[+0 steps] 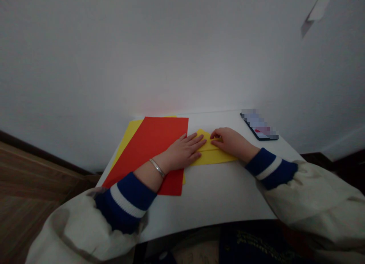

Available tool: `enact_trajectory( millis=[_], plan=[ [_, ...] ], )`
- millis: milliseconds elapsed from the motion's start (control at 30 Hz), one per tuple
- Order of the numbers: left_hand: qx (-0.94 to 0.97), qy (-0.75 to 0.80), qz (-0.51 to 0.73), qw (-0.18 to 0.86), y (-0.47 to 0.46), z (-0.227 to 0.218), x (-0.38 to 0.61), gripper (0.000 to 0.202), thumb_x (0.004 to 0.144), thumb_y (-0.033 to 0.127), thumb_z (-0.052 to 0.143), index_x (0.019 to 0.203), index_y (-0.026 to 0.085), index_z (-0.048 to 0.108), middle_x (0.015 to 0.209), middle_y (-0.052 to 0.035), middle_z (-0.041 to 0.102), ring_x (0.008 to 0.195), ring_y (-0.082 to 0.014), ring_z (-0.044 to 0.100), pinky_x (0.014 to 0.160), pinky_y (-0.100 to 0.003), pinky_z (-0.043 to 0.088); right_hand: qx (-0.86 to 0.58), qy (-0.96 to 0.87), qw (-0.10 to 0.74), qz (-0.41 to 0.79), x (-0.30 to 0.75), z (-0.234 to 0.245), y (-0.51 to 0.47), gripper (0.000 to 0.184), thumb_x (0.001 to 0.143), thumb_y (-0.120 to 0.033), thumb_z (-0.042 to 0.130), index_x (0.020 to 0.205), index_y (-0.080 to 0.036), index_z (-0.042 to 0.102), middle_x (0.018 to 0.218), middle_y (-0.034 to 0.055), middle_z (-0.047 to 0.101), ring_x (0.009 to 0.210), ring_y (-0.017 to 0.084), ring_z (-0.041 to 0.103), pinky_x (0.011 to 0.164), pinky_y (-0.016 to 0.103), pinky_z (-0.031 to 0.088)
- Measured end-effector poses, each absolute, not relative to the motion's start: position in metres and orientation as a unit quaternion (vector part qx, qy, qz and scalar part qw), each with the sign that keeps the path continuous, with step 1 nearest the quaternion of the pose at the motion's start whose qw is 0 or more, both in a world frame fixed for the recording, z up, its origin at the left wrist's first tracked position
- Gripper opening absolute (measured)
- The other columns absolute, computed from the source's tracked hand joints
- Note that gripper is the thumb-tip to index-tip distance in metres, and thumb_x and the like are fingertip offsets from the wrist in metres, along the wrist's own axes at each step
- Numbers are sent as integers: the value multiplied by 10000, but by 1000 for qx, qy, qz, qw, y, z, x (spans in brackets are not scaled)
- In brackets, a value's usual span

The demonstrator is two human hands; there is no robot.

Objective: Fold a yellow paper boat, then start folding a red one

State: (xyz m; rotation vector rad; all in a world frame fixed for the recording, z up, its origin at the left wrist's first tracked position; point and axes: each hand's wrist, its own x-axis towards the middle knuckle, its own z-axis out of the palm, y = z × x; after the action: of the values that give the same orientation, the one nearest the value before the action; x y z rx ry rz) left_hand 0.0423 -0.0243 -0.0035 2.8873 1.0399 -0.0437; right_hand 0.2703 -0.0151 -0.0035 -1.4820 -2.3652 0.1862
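A folded piece of yellow paper (pixel 214 158) lies on the white table, its top coming to a point and a crease or flap edge running across it. My left hand (pixel 184 150) rests flat with fingers spread, its fingertips on the left part of the yellow paper and its palm over the red sheet. On the right side, my right hand (pixel 225 140) has its thumb and fingers curled close together at a flap of the yellow paper, pinching it. The paper's right end is partly hidden under that hand.
Left on the white table (pixel 216 195), a red sheet (pixel 154 150) overlaps a yellow sheet (pixel 125 138). At the back right lies a phone (pixel 260 126) with its screen lit. A pale wall (pixel 182 54) rises behind the table; wooden furniture (pixel 34 180) stands to the left.
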Motion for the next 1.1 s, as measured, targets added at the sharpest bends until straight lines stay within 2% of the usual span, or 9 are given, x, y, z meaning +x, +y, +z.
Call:
enact_trajectory(
  millis=[200,433,533,700,967,1100],
  plan=[
    [952,305,-1,23,-24,-4,35,506,986,429,338,1471,305,267,1570,-78,155,1450,-254,99,1146,-467,136,-578,-796,146,108,274,1,-17,125,818,-272,603,905,-200,656,886,64,701,786,198,627,728,322,462],
    [949,315,1,25,-28,-2,35,531,967,513,318,1472,382,219,1577,-89,130,1446,-313,91,1111,-562,141,-575,-789,193,100,272,2,-18,153,824,-178,582,965,-182,640,906,67,692,814,189,622,726,309,457],
    [948,317,-1,26,-28,-2,36,529,967,524,294,1471,387,215,1578,-87,126,1445,-323,80,1101,-584,139,-582,-788,179,91,273,2,-17,122,832,-218,579,927,-190,650,907,67,697,804,195,619,726,322,453],
    [949,313,-6,28,-25,-5,35,542,965,535,280,1478,380,198,1579,-36,151,1439,-348,75,1101,-589,138,-603,-779,149,88,279,1,-13,129,828,-250,563,872,-212,678,895,60,711,818,211,629,732,328,448],
    [951,307,-20,28,-23,-6,31,525,965,527,304,1468,413,207,1578,-58,139,1434,-375,62,1097,-605,124,-633,-762,119,65,284,3,-15,154,820,-231,535,857,-232,685,847,52,704,746,198,620,649,304,430],
    [949,313,-32,31,-22,-3,29,529,960,531,327,1464,418,216,1583,-46,116,1434,-379,43,1102,-596,128,-587,-799,127,-22,279,12,-21,167,801,-178,554,883,-199,698,957,92,667,874,222,597,766,336,449]
  ],
)
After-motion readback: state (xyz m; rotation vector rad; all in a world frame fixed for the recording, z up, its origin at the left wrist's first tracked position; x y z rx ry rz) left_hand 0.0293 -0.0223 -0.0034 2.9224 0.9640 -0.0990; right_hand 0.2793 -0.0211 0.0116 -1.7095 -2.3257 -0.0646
